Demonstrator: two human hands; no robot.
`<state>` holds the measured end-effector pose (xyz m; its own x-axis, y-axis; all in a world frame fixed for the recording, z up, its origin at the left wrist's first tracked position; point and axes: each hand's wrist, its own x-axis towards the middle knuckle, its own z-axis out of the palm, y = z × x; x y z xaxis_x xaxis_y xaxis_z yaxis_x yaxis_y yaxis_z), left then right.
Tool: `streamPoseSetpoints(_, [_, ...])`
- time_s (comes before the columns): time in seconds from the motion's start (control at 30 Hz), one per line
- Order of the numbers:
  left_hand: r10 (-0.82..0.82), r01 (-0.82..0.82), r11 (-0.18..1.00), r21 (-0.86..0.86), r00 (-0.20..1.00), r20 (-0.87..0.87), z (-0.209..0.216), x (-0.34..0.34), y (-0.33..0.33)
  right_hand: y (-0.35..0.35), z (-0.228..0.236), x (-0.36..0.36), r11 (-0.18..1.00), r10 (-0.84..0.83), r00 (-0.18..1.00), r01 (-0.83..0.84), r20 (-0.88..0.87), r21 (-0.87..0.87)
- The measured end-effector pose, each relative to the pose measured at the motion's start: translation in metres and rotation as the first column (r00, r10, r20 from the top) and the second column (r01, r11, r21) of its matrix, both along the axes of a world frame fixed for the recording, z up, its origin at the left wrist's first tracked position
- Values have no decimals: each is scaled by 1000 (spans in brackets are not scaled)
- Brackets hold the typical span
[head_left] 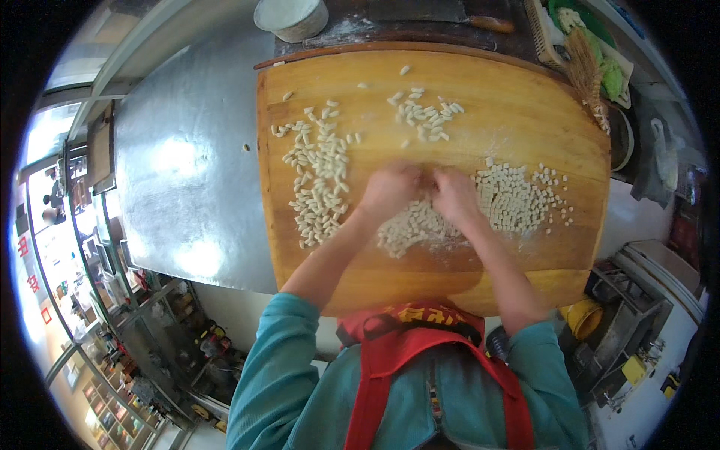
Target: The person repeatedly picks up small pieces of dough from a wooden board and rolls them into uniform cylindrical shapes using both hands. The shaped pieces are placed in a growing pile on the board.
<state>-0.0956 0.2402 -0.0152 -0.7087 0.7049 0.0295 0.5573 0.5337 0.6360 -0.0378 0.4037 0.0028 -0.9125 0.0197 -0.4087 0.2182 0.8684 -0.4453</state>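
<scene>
My left hand and my right hand are close together over the middle of a wooden board. The fingers of both are closed in a pinch, and whatever lies between them is too small to make out. Just below the hands spreads a loose heap of small pale dough pieces. Beside my right hand lie many cube-shaped dough bits, packed in rough rows and scattered at their right edge. Longer, rolled dough pieces form a strip on the left of the board. A smaller cluster of rolled pieces sits beyond my hands.
A grey metal tabletop adjoins the board on the left. At the back stand a white bowl and a cleaver with a wooden handle. A straw whisk leans by a basket with greens at the far right. A yellow bucket is below right.
</scene>
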Motion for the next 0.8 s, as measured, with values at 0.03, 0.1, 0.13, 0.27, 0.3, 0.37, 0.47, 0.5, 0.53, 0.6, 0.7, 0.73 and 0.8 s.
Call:
streamPoseSetpoints(0.03, [36, -35, 999, -29, 999, 31, 2, -2, -2, -6, 2, 2, 997, 79, 995, -78, 68, -26])
streamPoseSetpoints(0.1, [14, -14, 1000, 7, 999, 50, 4, -5, -12, -8, 4, 3, 984, -40, 996, 25, -81, -174])
streamPoseSetpoints(0.13, [3, -4, 1000, 26, 998, 60, 4, -8, -16, 0, -8, 2, 982, -113, 969, 75, -219, -176])
streamPoseSetpoints(0.27, [-45, 45, 999, -10, 998, 35, 9, -22, -15, 9, -4, -10, 965, -210, 959, 172, -190, -199])
streamPoseSetpoints(0.3, [-3, 7, 995, -98, 999, 47, 17, -27, -12, 13, -3, -13, 965, -231, 955, 201, -185, -171])
streamPoseSetpoints(0.37, [68, -57, 979, -194, 996, 51, 18, -34, -10, 15, 0, -19, 960, -273, 945, 254, -179, -122])
streamPoseSetpoints(0.47, [144, -138, 967, -212, 989, 17, 9, -45, -7, 16, 10, -32, 956, -293, 955, 292, -46, -17])
streamPoseSetpoints(0.5, [165, -162, 963, -213, 986, -5, 6, -47, -4, 16, 5, -33, 955, -295, 950, 295, -104, -18])
streamPoseSetpoints(0.53, [185, -187, 959, -212, 982, -28, 4, -48, -1, 16, -4, -34, 955, -296, 941, 298, -162, -18])
streamPoseSetpoints(0.6, [214, -213, 945, -250, 977, -24, 1, -56, 6, 16, -13, -40, 951, -291, 933, 307, -213, 45])
streamPoseSetpoints(0.7, [123, -125, 965, -231, 992, -21, 5, -60, -1, 10, 1, -49, 959, -274, 955, 280, -118, 44])
streamPoseSetpoints(0.73, [71, -73, 974, -213, 997, -20, 5, -61, -8, 6, 12, -44, 964, -254, 966, 251, -38, -84])
streamPoseSetpoints(0.8, [-46, 46, 999, -1, 999, -12, -8, -48, -40, -9, 24, -28, 973, -173, 978, 152, -116, -174])
